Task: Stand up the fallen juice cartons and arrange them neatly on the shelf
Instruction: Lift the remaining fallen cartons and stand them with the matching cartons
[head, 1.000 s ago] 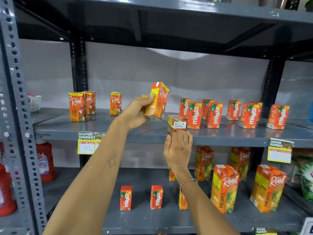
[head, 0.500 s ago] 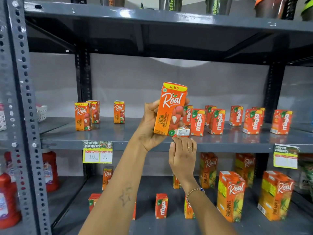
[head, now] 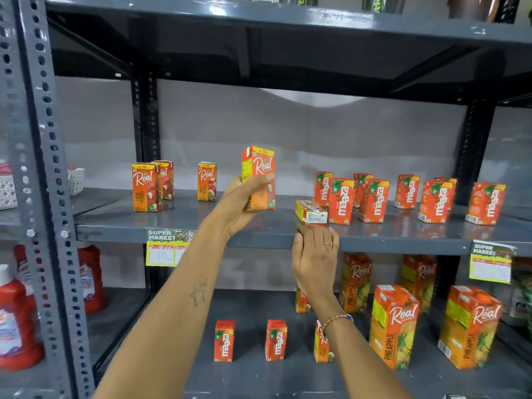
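While held upright, carton [head: 259,180] (left hand [head: 240,203]).

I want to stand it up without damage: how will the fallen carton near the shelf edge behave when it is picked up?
The fallen carton looks like a small stiff box, so it probably keeps its shape and feels light. Its flat sides suggest it will slide rather than roll. It lies near the shelf front edge, so a push forward might drop it.

We read "Real" on the small orange carton [head: 259,177] held upright, "maaza" on the red-orange cartons [head: 341,200] standing at the right, "PINEAPPLE" on the tall orange-yellow Real boxes [head: 393,326] below, and "SUPER MARKET" and "10" on the yellow shelf-edge price tag [head: 167,247].
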The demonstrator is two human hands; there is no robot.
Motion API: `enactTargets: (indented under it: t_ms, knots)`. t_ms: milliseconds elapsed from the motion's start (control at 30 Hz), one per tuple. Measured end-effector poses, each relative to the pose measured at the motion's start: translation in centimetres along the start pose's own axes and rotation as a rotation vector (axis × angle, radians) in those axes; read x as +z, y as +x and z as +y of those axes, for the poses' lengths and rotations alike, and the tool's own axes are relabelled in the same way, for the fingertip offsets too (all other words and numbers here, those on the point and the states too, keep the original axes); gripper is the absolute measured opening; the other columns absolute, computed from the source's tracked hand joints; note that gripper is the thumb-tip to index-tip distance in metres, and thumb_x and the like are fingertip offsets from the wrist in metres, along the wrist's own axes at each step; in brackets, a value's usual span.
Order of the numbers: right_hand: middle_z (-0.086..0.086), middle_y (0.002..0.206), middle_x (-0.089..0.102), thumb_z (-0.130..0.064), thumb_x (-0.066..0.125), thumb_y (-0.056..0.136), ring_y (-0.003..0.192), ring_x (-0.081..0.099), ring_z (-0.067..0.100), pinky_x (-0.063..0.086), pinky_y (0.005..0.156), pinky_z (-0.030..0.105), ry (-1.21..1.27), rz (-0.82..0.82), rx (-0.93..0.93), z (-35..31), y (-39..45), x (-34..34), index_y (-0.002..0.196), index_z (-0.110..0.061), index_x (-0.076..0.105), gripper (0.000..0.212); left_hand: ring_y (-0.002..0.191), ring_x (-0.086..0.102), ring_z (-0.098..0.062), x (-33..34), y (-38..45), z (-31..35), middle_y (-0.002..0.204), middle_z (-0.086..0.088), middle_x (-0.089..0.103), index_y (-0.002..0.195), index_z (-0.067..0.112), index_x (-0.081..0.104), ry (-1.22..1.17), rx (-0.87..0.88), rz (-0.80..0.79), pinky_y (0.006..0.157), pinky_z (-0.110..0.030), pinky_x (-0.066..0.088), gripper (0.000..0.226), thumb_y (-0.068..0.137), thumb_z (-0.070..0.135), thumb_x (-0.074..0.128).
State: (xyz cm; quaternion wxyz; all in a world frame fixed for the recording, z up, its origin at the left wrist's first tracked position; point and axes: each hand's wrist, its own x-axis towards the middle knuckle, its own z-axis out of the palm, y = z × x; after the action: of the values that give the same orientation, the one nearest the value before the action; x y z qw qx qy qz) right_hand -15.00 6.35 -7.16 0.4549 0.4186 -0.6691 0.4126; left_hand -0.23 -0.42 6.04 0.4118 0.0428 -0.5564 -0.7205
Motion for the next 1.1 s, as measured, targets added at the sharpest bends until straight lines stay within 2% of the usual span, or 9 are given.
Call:
enactTargets:
  t_ms: [67,133,233,267,433,733,967,1033,1100]
  knots:
    - [0.004,0.105,0.065,-0.028,0.036,0.097,0.103,0.057,0.02,0.031,0.105,0.037,-0.008,-0.002,-0.004,0.0,0.0,0.0,0.106,-0.013,0.064,0.033,0.098,0.066,-0.028,-1.7,1.5,0.3,0.109,-0.013,0.065,0.127,0.006,0.039,0.1,-0.001,0.185,0.085,-0.047,0.054,0.061,0.077,0.012,0.074]
    - [0.005,0.107,0.065,-0.028,0.036,0.097,0.104,0.058,0.021,0.031,0.105,0.037,-0.012,0.005,-0.005,0.1,0.0,0.1,0.106,-0.012,0.065,0.034,0.082,0.069,-0.02,-3.7,2.8,1.0,0.1,-0.007,0.067,0.122,0.01,0.041,0.231,0.036,0.312,0.075,-0.041,0.057,0.05,0.083,0.02,0.07]
    - [0.006,0.107,0.065,-0.028,0.035,0.097,0.104,0.058,0.022,0.031,0.106,0.037,0.001,0.021,-0.005,0.1,-0.1,0.2,0.106,-0.012,0.065,0.036,0.07,0.066,-0.01,-6.4,3.7,2.3,0.105,-0.005,0.067,0.11,0.014,0.053,0.475,0.058,0.38,0.057,-0.029,0.054,0.03,0.087,0.029,0.065]
    - [0.006,0.106,0.065,-0.028,0.035,0.097,0.104,0.058,0.022,0.031,0.106,0.037,0.007,0.03,-0.005,0.0,0.0,0.3,0.106,-0.012,0.065,0.036,0.071,0.066,-0.009,-7.1,3.9,2.8,0.106,-0.005,0.066,0.108,0.015,0.055,0.545,0.06,0.392,0.057,-0.027,0.054,0.024,0.088,0.026,0.064]
    - [0.007,0.102,0.065,-0.026,0.036,0.096,0.1,0.056,0.022,0.03,0.105,0.037,-0.001,0.088,-0.014,0.0,0.0,0.6,0.103,-0.01,0.066,0.034,0.104,0.056,-0.02,-10.3,4.4,3.7,0.126,-0.009,0.056,0.135,0.009,0.044,0.696,0.001,0.423,0.082,-0.032,0.049,0.049,0.09,0.016,0.061]
    - [0.009,0.1,0.066,-0.026,0.037,0.096,0.099,0.053,0.022,0.032,0.102,0.039,0.0,0.154,-0.031,0.0,0.0,1.2,0.101,-0.009,0.066,0.035,0.119,0.054,-0.027,-10.8,4.5,2.8,0.134,-0.012,0.053,0.137,0.01,0.042,0.748,-0.054,0.388,0.1,-0.044,0.045,0.048,0.092,0.022,0.056]
    - [0.01,0.098,0.067,-0.026,0.036,0.096,0.098,0.05,0.021,0.032,0.101,0.039,0.008,0.172,-0.032,0.0,0.0,1.3,0.099,-0.008,0.066,0.036,0.128,0.048,-0.027,-10.7,4.0,2.3,0.141,-0.008,0.048,0.142,0.012,0.037,0.792,-0.053,0.428,0.104,-0.044,0.043,0.053,0.093,0.023,0.054]
    - [0.009,0.098,0.066,-0.026,0.037,0.095,0.098,0.051,0.021,0.033,0.101,0.039,0.006,0.173,-0.033,0.1,0.0,1.4,0.099,-0.009,0.066,0.033,0.127,0.048,-0.026,-10.3,3.6,2.3,0.139,-0.008,0.05,0.14,0.011,0.04,0.918,0.001,0.53,0.101,-0.038,0.043,0.053,0.092,0.025,0.057]
    - [0.008,0.097,0.066,-0.025,0.038,0.095,0.096,0.052,0.021,0.033,0.101,0.039,0.007,0.169,-0.028,0.0,0.0,1.4,0.099,-0.01,0.066,0.032,0.118,0.055,-0.024,-8.9,2.4,2.2,0.129,-0.009,0.058,0.13,0.008,0.051,1.026,0.192,0.724,0.092,-0.029,0.043,0.043,0.092,0.028,0.057]
